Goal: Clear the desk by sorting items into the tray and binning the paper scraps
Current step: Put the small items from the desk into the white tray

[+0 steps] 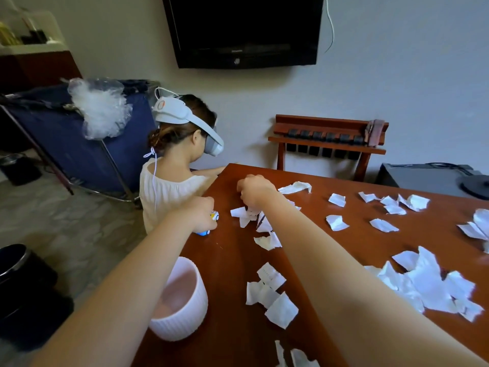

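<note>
Torn white paper scraps (267, 287) lie scattered over the brown wooden desk (230, 260), with a bigger pile (428, 284) at the right. My left hand (199, 211) is closed around a small blue, white and yellow item (209, 223) at the desk's left edge. My right hand (255, 190) reaches to the far left part of the desk, fingers pinched on something small and dark among paper scraps (248, 214). A white ribbed bowl-shaped tray (182, 321) stands at the near left edge with nothing visible inside.
Another person wearing a headset (182, 144) sits at the desk's far left corner. A black bin (16, 268) stands on the floor at left. A blue fabric cart (79, 144), a wooden rack (328, 139) and a wall TV are behind.
</note>
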A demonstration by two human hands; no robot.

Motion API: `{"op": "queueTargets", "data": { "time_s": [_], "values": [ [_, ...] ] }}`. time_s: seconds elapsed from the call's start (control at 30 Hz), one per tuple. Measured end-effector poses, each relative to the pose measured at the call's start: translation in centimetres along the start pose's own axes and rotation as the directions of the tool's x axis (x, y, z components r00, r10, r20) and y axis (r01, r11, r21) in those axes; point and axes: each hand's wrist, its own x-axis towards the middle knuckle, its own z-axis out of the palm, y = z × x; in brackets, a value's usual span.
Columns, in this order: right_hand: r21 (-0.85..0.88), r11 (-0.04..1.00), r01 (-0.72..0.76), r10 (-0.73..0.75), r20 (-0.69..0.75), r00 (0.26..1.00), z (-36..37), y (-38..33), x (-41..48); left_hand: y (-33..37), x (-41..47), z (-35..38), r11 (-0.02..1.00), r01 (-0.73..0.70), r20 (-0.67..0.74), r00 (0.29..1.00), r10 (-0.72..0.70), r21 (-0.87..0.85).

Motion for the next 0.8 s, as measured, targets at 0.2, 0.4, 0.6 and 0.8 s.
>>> {"op": "queueTargets", "data": {
  "time_s": [0.2, 0.4, 0.6, 0.8],
  "values": [
    [0.218, 0.974, 0.056, -0.004, -0.23, 0.973, -2.5, 1.3, -3.5, 2.4, -2.7, -2.3, 0.992, -0.03, -0.187, 0.982, 0.007, -0.123],
    [0.378, 0.922, 0.09, 0.065, -0.378, 0.924, -5.9, 4.0, -11.9, 6.8, -6.9, -4.2, 0.969, -0.141, -0.377, 0.925, 0.057, -0.201],
    [0.488, 0.872, 0.028, 0.226, -0.452, 0.863, -7.8, 8.6, -23.4, 14.7, -12.8, -2.9, 0.93, -0.271, -0.403, 0.902, 0.155, -0.25],
    [0.576, 0.814, -0.074, 0.398, -0.46, 0.794, -8.8, 14.4, -35.3, 24.3, -18.2, -0.5, 0.856, -0.424, -0.382, 0.874, 0.301, -0.296]
  ]
}}
